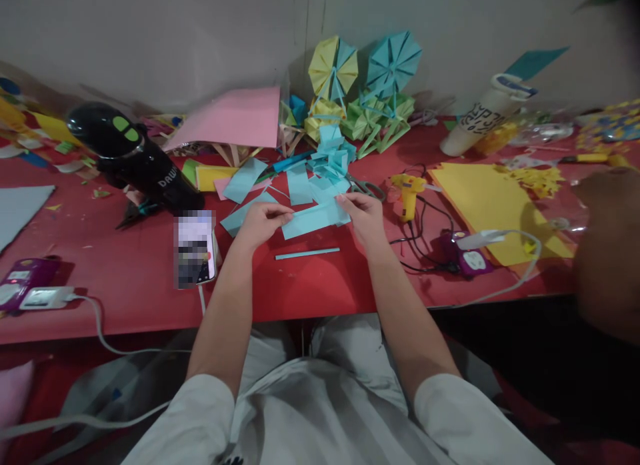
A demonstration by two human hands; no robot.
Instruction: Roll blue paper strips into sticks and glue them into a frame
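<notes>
A light-blue paper strip (316,218) stretches between my two hands, just above the red table. Its left end is pinched by my left hand (263,223), fingers closed. At the upper right end, my right hand (364,215) grips it between thumb and fingers. Nearer to me lies a narrow rolled or folded blue paper strip (307,254), flat on the table. Behind my hands is a heap of cut blue paper pieces (330,161), with scissors (367,188) partly hidden beside it.
A yellow glue gun (409,195) with its cord and a purple power socket (467,255) lie to the right, near yellow paper sheets (493,211). On the left stand a black bottle (145,161) and a phone (196,248). Folded paper umbrellas (393,61) lean at the wall. Another person's arm (607,251) is at far right.
</notes>
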